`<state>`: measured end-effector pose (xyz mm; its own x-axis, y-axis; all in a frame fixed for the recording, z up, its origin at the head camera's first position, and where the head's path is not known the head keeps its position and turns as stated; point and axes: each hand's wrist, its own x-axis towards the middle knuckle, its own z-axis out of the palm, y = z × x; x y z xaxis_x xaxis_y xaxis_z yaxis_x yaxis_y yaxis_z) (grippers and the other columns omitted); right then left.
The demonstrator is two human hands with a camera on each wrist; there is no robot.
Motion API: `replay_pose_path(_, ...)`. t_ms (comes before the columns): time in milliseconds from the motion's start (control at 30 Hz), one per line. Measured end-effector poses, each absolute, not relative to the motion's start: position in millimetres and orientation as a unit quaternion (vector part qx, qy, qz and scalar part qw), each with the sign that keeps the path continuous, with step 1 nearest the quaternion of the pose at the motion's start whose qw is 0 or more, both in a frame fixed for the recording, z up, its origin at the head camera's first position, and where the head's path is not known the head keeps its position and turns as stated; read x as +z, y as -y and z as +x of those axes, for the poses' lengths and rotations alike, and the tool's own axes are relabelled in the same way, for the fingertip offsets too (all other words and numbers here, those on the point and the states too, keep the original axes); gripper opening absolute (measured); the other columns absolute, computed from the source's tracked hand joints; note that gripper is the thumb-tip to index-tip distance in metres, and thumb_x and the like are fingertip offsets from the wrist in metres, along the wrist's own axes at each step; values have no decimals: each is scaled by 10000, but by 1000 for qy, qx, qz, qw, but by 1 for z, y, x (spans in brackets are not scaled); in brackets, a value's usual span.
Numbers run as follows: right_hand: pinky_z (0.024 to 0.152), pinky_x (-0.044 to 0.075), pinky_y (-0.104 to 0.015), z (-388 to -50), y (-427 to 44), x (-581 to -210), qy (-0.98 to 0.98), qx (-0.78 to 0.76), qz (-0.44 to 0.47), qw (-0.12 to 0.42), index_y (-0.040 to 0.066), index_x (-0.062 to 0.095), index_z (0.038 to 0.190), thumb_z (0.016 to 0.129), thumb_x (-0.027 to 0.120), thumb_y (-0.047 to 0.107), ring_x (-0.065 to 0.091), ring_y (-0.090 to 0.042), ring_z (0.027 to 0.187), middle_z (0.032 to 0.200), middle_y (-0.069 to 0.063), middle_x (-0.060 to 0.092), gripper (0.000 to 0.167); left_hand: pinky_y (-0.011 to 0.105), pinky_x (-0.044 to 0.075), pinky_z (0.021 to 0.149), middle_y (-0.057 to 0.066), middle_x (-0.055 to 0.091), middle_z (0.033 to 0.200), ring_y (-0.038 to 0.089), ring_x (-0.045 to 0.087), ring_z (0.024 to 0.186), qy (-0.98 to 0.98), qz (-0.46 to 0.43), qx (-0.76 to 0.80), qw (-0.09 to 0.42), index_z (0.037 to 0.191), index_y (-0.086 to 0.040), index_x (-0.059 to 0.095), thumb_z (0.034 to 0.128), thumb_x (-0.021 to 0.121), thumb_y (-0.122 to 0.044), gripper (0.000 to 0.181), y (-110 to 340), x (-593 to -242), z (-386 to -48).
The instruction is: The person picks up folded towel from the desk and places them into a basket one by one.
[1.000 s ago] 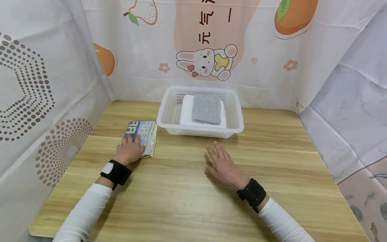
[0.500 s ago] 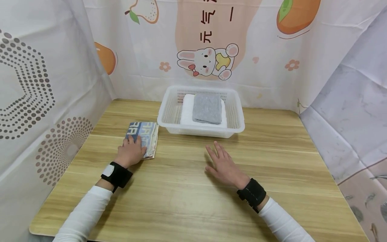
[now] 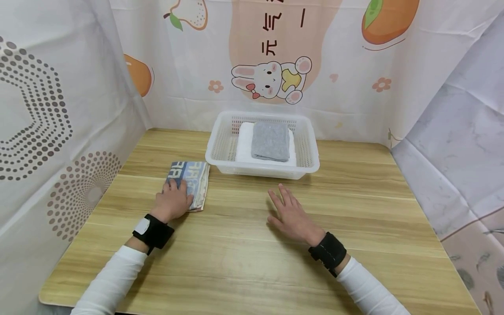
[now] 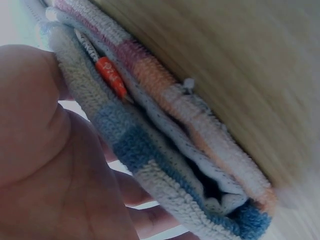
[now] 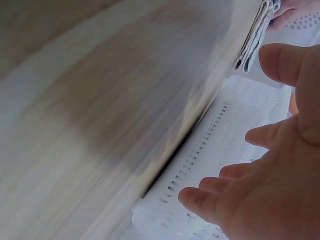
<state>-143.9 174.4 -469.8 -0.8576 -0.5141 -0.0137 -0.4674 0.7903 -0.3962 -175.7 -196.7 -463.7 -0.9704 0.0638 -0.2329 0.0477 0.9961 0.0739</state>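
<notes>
A folded blue towel (image 3: pixel 196 185) with pale lettering lies on the left of the wooden table. My left hand (image 3: pixel 172 202) rests on its near left part, fingers spread over the top. The left wrist view shows the terry folds of the towel (image 4: pixel 150 172) edge-on, with a red and white label (image 4: pixel 111 75) between the layers and the palm beside them. Over the middle right of the table, my right hand (image 3: pixel 294 218) holds nothing, its fingers extended. In the right wrist view those fingers (image 5: pixel 202 202) appear before the basket's wall.
A white plastic basket (image 3: pixel 263 171) stands at the back centre. In it a folded grey towel (image 3: pixel 270 142) lies on a folded white towel (image 3: pixel 243 146). Printed curtains (image 3: pixel 189 87) close off the back and sides of the table (image 3: pixel 252 262).
My left hand and the folded blue towel under it have slid a little toward me and to the right. The right hand has stayed in place.
</notes>
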Motion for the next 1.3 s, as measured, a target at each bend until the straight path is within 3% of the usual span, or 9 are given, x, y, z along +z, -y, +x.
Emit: replay_pose_path(1300,1151,197,-626,-142,-176,-473,-944,-197,-260,60,31,206,1580,981,630,317,96,-475,1482,1616,-299,57,787,672,476,842,468,346,1358,589,356,1266,-993,62,14,97,1434,137,365,1036,439,-333,620,177,-462,-148)
